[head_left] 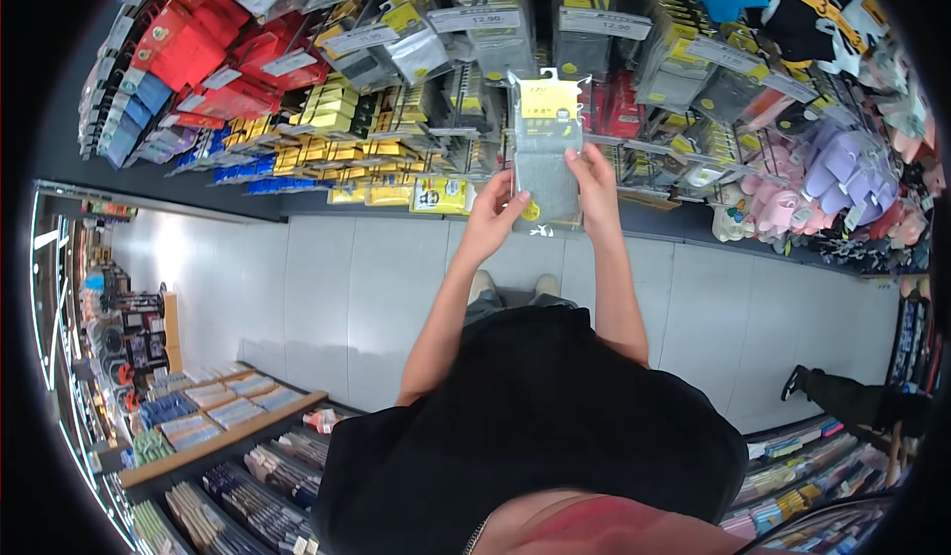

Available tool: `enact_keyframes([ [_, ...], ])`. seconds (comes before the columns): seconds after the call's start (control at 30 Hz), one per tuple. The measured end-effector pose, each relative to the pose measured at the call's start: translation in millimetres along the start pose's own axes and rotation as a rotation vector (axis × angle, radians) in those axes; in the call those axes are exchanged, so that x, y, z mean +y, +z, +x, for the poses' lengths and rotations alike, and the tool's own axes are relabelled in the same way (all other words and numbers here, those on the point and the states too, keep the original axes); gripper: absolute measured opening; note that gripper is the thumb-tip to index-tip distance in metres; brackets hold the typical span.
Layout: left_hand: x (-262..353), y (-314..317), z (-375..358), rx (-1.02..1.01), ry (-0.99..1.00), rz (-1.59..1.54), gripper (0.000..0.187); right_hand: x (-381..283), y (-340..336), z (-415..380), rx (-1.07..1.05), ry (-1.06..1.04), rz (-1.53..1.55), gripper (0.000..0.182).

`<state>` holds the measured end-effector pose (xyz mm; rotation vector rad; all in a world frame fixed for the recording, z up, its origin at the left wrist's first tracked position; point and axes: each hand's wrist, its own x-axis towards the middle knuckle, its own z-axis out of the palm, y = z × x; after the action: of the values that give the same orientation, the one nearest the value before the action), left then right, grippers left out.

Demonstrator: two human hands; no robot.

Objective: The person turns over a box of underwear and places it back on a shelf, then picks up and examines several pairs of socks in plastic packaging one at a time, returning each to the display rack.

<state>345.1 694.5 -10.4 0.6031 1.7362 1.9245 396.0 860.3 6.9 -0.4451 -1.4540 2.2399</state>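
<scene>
Both my hands hold up a clear hang-tab packet (pixel 547 174) with a yellow label at its top and folded grey fabric inside. My left hand (pixel 495 216) grips its lower left edge, thumb on the front. On the right edge, a little higher, my right hand (pixel 592 184) pinches it with the thumb over the front. The fingers behind the packet are mostly hidden. Similar grey packets (pixel 584 55) hang on hooks just beyond it, under price tags (pixel 604 24).
Red packets (pixel 188 35) and yellow packs (pixel 337 109) hang to the left. Purple slippers (pixel 850 174) hang at the right. Low shelves of goods (pixel 233 406) stand behind me. Another person's leg (pixel 837 397) is on the grey tiled floor (pixel 327 288).
</scene>
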Motion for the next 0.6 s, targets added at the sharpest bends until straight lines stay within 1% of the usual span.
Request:
enact_keyframes([
  [0.03,5,-2,-2,0.024,-0.003,-0.058,0.028,5,1,-1,-0.034,0.049,-0.022,0.022],
  [0.07,10,-2,-5,0.039,-0.001,-0.053,0.028,9,3,-2,-0.068,0.096,-0.045,0.021],
  [0.17,16,-5,-12,0.050,-0.013,-0.116,0.032,11,19,-7,-0.135,0.142,0.001,0.020],
  [0.2,16,-8,-14,0.072,0.013,-0.114,0.032,10,25,-8,-0.146,0.147,0.003,0.020],
  [0.27,18,-14,-19,0.100,0.035,-0.112,0.032,5,35,-12,-0.178,0.132,0.040,0.026],
  [0.3,23,-15,-21,0.148,0.081,-0.093,0.031,5,39,-15,-0.181,0.137,0.040,0.026],
  [0.33,27,-17,-22,0.192,0.127,-0.075,0.029,5,41,-16,-0.248,0.088,0.000,0.030],
  [0.37,31,-21,-22,0.188,0.131,-0.076,0.029,4,45,-17,-0.313,0.033,-0.040,0.034],
  [0.4,34,-26,-21,0.212,0.149,-0.085,0.028,-1,49,-19,-0.308,0.024,-0.042,0.034],
  [0.47,43,-33,-21,0.233,0.154,-0.115,0.025,-11,55,-27,-0.347,0.056,-0.075,0.042],
  [0.5,45,-35,-20,0.218,0.150,-0.123,0.025,-8,54,-30,-0.331,0.053,-0.082,0.042],
  [0.57,51,-39,-16,0.275,0.193,-0.251,0.024,1,52,-34,-0.434,0.057,-0.113,0.038],
  [0.6,56,-40,-15,0.278,0.192,-0.251,0.023,1,51,-35,-0.422,0.054,-0.121,0.038],
])
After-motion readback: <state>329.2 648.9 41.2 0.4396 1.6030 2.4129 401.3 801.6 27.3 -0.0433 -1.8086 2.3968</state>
